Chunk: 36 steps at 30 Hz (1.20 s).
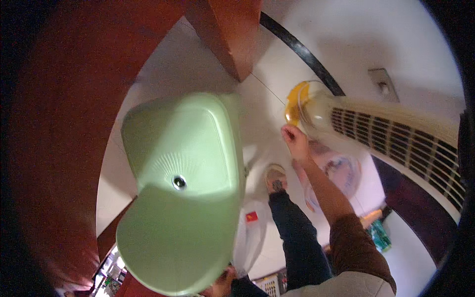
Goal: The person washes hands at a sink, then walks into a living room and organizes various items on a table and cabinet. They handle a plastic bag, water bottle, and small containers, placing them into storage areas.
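Observation:
A large pale-green plastic tub (178, 237) with a round metal-rimmed drain (179, 182) is tilted in front of me, its inside facing up. At the bottom edge, my left hand (221, 283) grips its lower rim, mostly hidden by the tub. My right hand (295, 141) is stretched forward with curled fingers, and I see nothing inside them. It is close to the yellow-and-cream base (298, 103) of a tower fan (393, 133); whether they touch is unclear. The fan has a dark slatted grille and looks blurred.
Reddish-brown wooden furniture (66, 122) rises on the left, with a wooden leg or panel (237, 37) at the top. A clear plastic bag (250, 237) hangs beside the tub. A pinkish round object (341, 174) sits under my right arm. A wall socket (384, 85) is on the white wall.

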Motion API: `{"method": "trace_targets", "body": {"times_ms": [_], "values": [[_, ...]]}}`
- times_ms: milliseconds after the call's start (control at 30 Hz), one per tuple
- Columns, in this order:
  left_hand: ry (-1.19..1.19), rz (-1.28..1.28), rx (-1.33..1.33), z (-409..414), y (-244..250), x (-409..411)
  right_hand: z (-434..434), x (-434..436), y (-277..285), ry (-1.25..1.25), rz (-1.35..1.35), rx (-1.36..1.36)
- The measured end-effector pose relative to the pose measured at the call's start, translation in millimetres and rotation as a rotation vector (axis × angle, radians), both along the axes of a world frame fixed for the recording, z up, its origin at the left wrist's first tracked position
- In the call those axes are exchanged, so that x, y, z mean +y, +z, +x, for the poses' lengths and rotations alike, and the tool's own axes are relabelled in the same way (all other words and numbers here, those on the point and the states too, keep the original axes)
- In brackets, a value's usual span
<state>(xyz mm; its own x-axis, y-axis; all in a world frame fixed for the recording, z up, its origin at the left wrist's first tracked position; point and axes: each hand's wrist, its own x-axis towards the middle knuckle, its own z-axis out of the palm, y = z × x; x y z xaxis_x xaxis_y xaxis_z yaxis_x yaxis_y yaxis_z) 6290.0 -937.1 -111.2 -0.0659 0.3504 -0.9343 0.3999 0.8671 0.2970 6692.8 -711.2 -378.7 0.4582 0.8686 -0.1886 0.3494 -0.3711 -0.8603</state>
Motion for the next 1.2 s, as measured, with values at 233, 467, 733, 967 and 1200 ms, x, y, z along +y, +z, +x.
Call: {"method": "trace_targets", "body": {"times_ms": [233, 467, 733, 967, 1200], "values": [[0.269, 0.130, -0.094, 33, 112, 33, 17, -192, 176, -0.149, -0.318, -0.227], [0.452, 0.225, -0.099, 49, 155, 31, 67, -244, 138, -0.045, -0.685, -0.425], [0.699, 0.332, 0.011, 26, 199, -10, 20, -173, 216, 0.223, -0.409, -0.155], [1.012, 0.499, 0.033, -27, 244, -93, -213, -61, 423, 0.749, 0.231, -0.222], [1.283, 0.694, 0.214, -112, 315, -229, -323, -36, 401, 1.064, -0.089, -0.704]]}}
